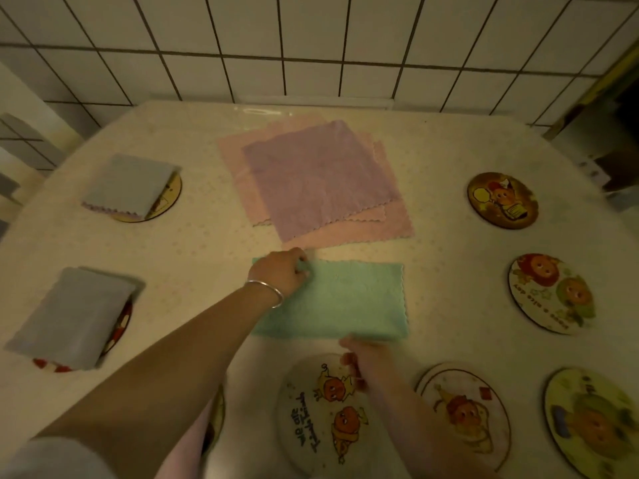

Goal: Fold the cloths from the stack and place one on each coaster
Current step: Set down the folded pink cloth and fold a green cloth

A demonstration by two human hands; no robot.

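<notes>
Coaster (320, 414) lettering "we are friends", another (549, 293) "nice day"

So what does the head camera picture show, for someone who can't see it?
Two hands, left hand and right hand, fold a green cloth on a table. Behind it lies a stack of pink cloths; two left coasters hold folded grey cloths, others sit bare.
</notes>
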